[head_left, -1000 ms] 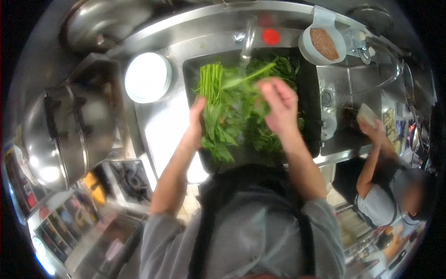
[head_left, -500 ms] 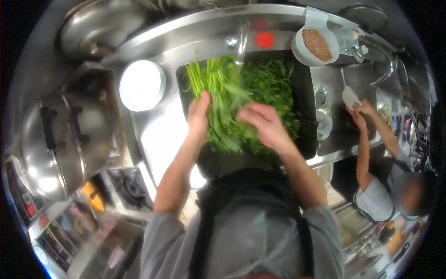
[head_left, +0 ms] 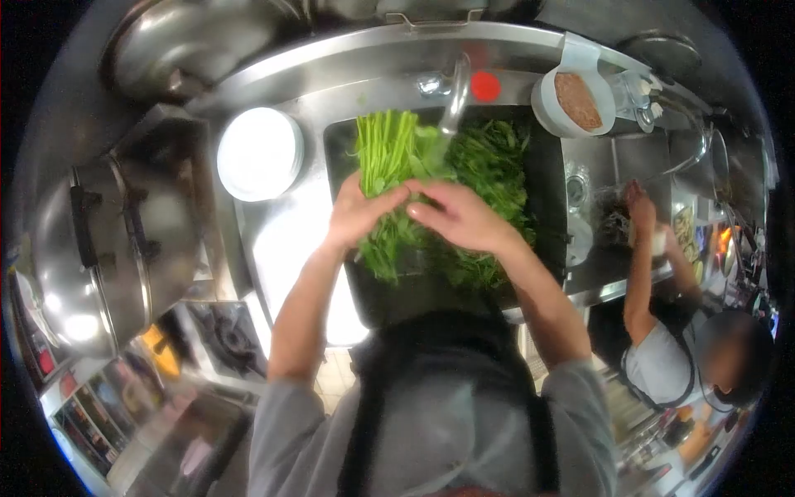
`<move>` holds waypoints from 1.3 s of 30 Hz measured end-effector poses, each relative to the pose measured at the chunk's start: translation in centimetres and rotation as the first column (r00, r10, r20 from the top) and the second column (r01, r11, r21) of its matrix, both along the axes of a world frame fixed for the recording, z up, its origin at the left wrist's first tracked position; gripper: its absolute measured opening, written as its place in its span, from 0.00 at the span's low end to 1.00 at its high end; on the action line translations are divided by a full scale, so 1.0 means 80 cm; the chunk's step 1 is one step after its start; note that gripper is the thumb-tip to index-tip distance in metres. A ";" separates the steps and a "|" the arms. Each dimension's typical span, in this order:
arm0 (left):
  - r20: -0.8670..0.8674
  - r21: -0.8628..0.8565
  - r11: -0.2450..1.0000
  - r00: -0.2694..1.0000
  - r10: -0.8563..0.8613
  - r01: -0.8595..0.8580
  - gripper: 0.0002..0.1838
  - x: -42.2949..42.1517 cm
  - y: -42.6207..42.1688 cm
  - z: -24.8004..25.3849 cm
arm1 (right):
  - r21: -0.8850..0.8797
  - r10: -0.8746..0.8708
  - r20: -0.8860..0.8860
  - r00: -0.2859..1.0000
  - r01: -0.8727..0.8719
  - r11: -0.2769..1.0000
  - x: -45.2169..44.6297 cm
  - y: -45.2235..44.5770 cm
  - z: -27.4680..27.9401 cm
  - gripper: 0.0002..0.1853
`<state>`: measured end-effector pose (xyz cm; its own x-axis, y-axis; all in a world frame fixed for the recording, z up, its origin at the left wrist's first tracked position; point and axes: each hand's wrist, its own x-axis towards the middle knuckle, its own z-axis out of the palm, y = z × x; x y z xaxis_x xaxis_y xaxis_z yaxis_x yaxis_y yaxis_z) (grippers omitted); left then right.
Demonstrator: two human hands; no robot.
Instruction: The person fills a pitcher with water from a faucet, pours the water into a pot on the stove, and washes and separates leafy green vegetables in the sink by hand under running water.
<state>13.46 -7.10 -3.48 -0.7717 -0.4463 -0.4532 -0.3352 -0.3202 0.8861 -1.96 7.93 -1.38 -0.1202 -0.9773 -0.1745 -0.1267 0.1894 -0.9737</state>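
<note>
A bunch of leafy greens [head_left: 387, 145] lies with its pale green stems toward the faucet, over the dark sink [head_left: 546, 190]. My left hand [head_left: 364, 214] is wrapped round the bunch from the left. Just to its right, my right hand [head_left: 454, 214] meets it at the fingertips, fingers pressed together against the greens; whether a single stem is between them is hidden. A looser heap of darker greens [head_left: 493, 178] fills the sink's right half. Above the greens, the faucet [head_left: 455, 99] points down between bunch and heap.
Stacked white plates [head_left: 261, 155] stand on the left counter. A white strainer [head_left: 577, 103] with brown contents is at the back right, near a red disc [head_left: 485, 86]. A co-worker's hands [head_left: 639, 211] are over the right-hand sink. Large metal pots [head_left: 124, 248] stand far left.
My right hand has moved left and in to my left hand at the bunch; a loose stem it held earlier no longer shows. The co-worker's hands have shifted within the right sink.
</note>
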 end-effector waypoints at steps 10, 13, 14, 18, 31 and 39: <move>0.031 0.045 0.989 0.989 -0.143 0.141 0.32 -0.003 -0.022 -0.002 | -0.179 -0.271 -0.064 0.960 0.256 0.950 -0.032 -0.038 -0.034 0.16; 0.034 0.038 0.977 0.977 -0.211 0.210 0.36 -0.017 -0.015 0.001 | -0.228 -0.310 -0.060 0.949 0.289 0.930 -0.028 -0.038 -0.051 0.15; 0.036 0.037 0.978 0.978 -0.208 0.206 0.36 -0.013 -0.019 -0.002 | -0.152 -0.333 0.028 0.943 0.333 0.931 -0.028 -0.038 -0.049 0.14; 0.062 0.044 0.961 0.959 -0.275 0.272 0.39 0.003 -0.032 -0.011 | -0.030 -0.394 0.157 0.906 0.403 0.915 -0.036 -0.023 -0.037 0.13; 0.156 0.186 0.824 0.812 -0.563 0.535 0.40 0.023 -0.046 0.008 | 0.049 -0.210 0.162 0.964 0.205 0.978 -0.058 -0.018 -0.003 0.19; 0.153 -0.055 0.779 0.776 -0.611 0.624 0.44 0.002 -0.069 0.036 | 0.088 0.142 0.460 0.876 -0.204 0.975 -0.055 0.003 0.021 0.32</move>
